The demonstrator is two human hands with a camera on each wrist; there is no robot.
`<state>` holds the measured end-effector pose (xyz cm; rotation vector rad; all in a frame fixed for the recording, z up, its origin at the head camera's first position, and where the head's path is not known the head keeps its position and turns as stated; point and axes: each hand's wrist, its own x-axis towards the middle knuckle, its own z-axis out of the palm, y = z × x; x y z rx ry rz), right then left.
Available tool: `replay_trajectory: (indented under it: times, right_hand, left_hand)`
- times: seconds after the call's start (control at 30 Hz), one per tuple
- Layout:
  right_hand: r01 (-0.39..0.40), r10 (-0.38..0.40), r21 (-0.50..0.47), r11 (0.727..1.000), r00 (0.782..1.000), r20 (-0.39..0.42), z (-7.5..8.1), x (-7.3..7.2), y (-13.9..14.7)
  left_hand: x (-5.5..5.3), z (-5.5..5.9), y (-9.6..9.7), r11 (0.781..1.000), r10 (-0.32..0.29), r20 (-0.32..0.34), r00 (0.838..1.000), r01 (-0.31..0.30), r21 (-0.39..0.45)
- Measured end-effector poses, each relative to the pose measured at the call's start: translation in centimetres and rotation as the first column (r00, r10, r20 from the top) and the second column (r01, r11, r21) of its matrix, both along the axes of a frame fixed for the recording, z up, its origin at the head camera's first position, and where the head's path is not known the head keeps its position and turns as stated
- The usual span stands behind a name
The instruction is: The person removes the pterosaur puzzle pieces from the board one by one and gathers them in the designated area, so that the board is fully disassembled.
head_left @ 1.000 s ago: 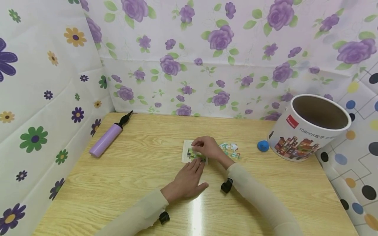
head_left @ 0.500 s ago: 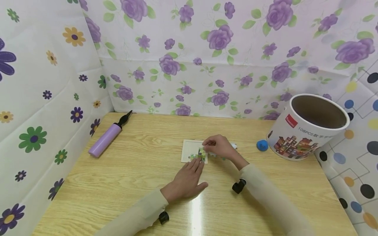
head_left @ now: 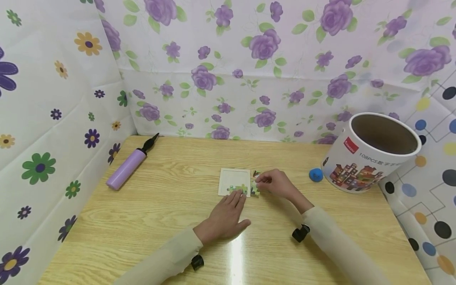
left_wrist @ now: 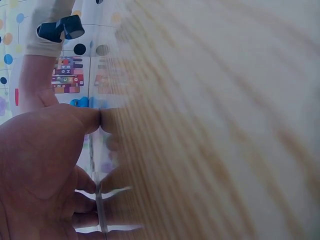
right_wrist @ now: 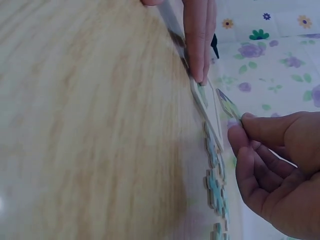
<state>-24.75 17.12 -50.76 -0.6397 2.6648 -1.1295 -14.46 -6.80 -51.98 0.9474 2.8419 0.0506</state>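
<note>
A pale square puzzle tray point(head_left: 231, 176) lies on the table, with green joined puzzle pieces point(head_left: 238, 189) along its lower side. My left hand point(head_left: 225, 219) rests with straight fingers on the tray's lower right part. Its palm also shows large in the left wrist view. Between thumb and forefinger my right hand point(head_left: 279, 185) pinches a green puzzle piece point(right_wrist: 229, 106), just right of the tray and tilted up in the right wrist view. Loose puzzle pieces point(right_wrist: 215, 185) lie beside the tray, mostly hidden under the right hand in the head view.
A big white bucket point(head_left: 367, 168) stands at the right, a small blue object point(head_left: 316, 175) beside it. A purple hand pump point(head_left: 127, 168) lies at the far left. Flowered cloth point(head_left: 221, 99) covers the wall behind the wooden table point(head_left: 171, 198).
My right hand has moved right from over the tray to beyond its right edge, carrying the puzzle piece. More of the tray shows. The left hand has stayed in place.
</note>
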Motion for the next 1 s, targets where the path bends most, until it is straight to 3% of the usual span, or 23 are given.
replay_trajectory:
  times: [0.5, 1.0]
  right_hand:
    - [-0.032, 0.033, 0.05, 0.998, 0.999, -0.027, -1.4, 0.9, 0.5]
    - [-0.051, 0.057, 0.087, 0.995, 0.996, -0.066, -1.3, 0.7, 0.1]
  left_hand:
    - [0.0, -0.1, -0.1, 1.0, -0.009, -0.022, 1.0, 0.009, 0.018]
    - [0.0, -0.1, -0.1, 1.0, -0.013, -0.03, 0.999, 0.013, 0.004]
